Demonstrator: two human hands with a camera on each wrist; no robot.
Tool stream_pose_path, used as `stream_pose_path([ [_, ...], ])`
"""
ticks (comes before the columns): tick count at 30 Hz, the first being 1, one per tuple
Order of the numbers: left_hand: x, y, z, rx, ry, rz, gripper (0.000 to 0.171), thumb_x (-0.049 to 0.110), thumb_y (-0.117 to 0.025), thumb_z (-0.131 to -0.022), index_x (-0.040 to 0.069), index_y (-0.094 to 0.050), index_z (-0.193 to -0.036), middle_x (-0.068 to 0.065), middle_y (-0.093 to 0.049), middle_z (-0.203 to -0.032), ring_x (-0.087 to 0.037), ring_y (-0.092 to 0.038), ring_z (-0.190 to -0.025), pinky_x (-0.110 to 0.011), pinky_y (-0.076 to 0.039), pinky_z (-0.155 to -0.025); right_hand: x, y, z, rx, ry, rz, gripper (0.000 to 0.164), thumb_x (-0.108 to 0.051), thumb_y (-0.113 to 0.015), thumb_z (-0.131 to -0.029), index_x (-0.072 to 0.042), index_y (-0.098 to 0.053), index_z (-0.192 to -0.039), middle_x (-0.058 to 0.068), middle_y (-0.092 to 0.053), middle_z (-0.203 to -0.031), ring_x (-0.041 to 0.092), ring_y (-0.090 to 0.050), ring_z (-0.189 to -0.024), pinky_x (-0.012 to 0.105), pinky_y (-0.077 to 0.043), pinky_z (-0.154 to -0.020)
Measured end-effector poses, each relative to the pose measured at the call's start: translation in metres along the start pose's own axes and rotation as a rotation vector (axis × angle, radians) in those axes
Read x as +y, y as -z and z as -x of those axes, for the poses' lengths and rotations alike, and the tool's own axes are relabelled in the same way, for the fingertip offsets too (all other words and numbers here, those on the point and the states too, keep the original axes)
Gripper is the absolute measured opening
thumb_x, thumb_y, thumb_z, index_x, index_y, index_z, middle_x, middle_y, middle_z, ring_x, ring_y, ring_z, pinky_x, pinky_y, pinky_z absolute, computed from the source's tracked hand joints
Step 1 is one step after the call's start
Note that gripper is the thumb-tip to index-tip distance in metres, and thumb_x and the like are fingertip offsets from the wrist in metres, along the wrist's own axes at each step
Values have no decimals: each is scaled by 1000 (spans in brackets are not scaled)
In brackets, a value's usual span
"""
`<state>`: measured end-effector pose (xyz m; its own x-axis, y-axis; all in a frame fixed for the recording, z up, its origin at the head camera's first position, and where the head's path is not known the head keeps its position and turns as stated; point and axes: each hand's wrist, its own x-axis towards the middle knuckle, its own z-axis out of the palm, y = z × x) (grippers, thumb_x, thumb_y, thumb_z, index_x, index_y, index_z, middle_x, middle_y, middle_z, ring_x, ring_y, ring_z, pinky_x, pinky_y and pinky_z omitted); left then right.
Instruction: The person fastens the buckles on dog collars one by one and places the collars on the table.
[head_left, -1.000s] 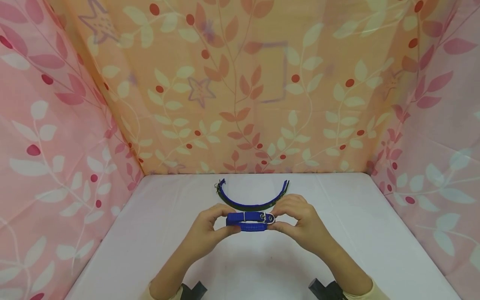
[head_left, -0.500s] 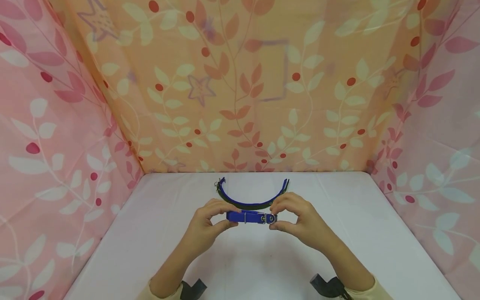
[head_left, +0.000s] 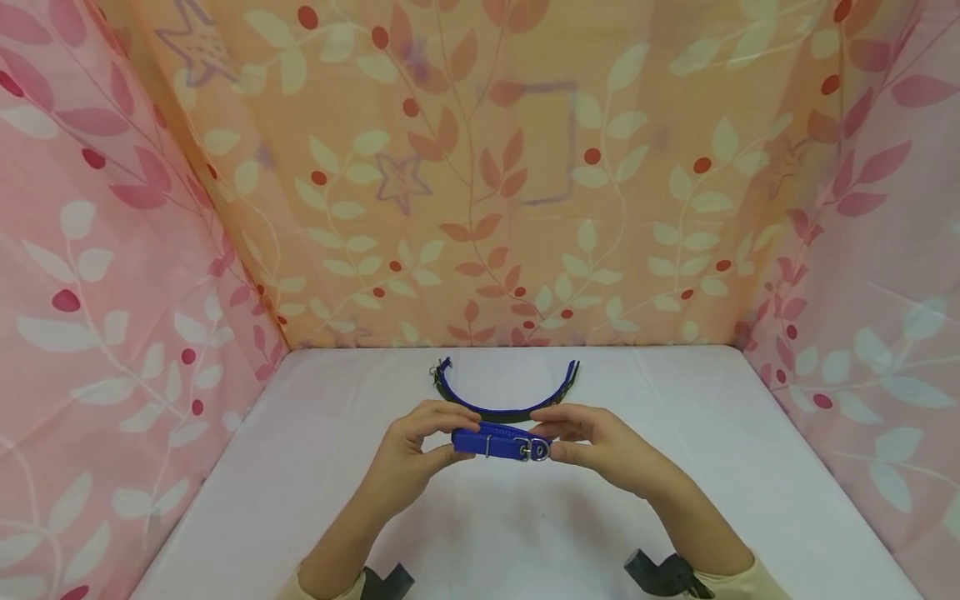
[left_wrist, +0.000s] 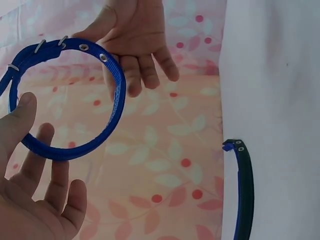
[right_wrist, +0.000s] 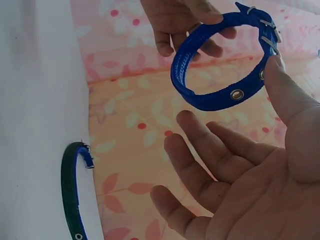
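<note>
A blue collar (head_left: 498,443), buckled into a loop, is held up above the table. My left hand (head_left: 411,450) pinches its left side between thumb and fingers. Metal eyelets and the buckle show on the loop (left_wrist: 66,100) in the left wrist view. My right hand (head_left: 611,450) is at the buckle end. In the right wrist view, the thumb (right_wrist: 282,85) touches the collar beside the buckle, while the other fingers (right_wrist: 192,165) stand spread apart from the band. Behind the hands, a dark green and blue collar (head_left: 501,414) lies unfastened in a curve on the table.
The white table (head_left: 480,533) runs back to a patterned orange curtain (head_left: 480,208). Pink patterned curtains stand at the left (head_left: 97,317) and right (head_left: 870,317) sides.
The blue loop has tilted, first hiding its near lower band, and now its inner far side shows above the front. My right hand has loosened its pinch and shifted slightly right.
</note>
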<state>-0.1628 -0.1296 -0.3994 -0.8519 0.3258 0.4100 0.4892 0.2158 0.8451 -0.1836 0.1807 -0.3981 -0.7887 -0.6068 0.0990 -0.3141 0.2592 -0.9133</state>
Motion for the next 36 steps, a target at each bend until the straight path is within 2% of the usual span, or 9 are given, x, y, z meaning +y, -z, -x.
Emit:
stream_pose_path([
  [5,-3,-3,0,11,-58,64,30,4,-81,-85,15,-78,-113,-3,-68,-127,-23,-59,-123,-29,-56,-96,3,-1,-2,-56,-1,-181,46,-23,-64,-103,2,-56,-141,21,-65,-134,18,-67,-118,25,-53,-97],
  [8,-4,-7,0,43,-50,54,34,2,-80,-86,13,-77,-118,-7,-64,-133,-27,-59,-122,-27,-56,-94,4,-1,-3,-46,-14,-215,45,-19,-63,-104,4,-55,-142,23,-63,-135,15,-67,-115,24,-52,-99],
  [12,-2,-14,1,110,97,-7,45,5,-78,-89,23,-73,-130,1,-60,-134,-24,-61,-113,-26,-56,-89,4,-3,-4,17,-71,-179,46,-23,-64,-103,0,-57,-142,18,-66,-133,18,-67,-117,31,-53,-102],
  [15,0,-18,1,126,205,22,52,4,-76,-90,30,-68,-135,1,-59,-133,-25,-60,-116,-29,-57,-93,2,-4,-4,62,-118,-159,48,-28,-65,-102,-3,-58,-142,15,-68,-133,22,-65,-121,42,-51,-106],
  [19,2,-17,0,90,261,146,65,2,-78,-88,30,-60,-144,-4,-57,-142,-29,-57,-130,-30,-53,-101,0,-6,-4,100,-152,-161,51,-30,-67,-101,-2,-57,-143,15,-69,-131,26,-65,-122,49,-49,-108],
  [22,4,-13,0,49,288,235,73,11,-83,-84,24,-54,-149,-5,-54,-150,-28,-53,-138,-23,-51,-102,0,-6,-3,118,-154,-163,53,-30,-68,-100,-1,-56,-143,16,-69,-130,27,-66,-120,47,-50,-106],
  [25,6,-10,1,14,306,313,77,21,-84,-83,17,-49,-151,-5,-51,-154,-27,-49,-142,-21,-49,-102,1,-6,-3,130,-144,-150,54,-31,-69,-100,-1,-55,-144,17,-69,-130,27,-67,-119,46,-52,-105],
  [29,7,-8,1,-12,300,401,73,23,-80,-87,13,-47,-152,-7,-50,-154,-29,-47,-143,-25,-50,-103,0,-7,-4,147,-114,-133,54,-29,-70,-99,-2,-55,-144,17,-68,-132,30,-66,-119,45,-53,-103],
  [36,8,-4,-2,-39,267,469,74,17,-80,-89,10,-44,-153,-8,-48,-155,-30,-45,-145,-27,-48,-105,-1,-9,-5,223,-47,-65,54,-28,-75,-95,-9,-59,-142,16,-64,-138,39,-55,-127,50,-53,-100],
])
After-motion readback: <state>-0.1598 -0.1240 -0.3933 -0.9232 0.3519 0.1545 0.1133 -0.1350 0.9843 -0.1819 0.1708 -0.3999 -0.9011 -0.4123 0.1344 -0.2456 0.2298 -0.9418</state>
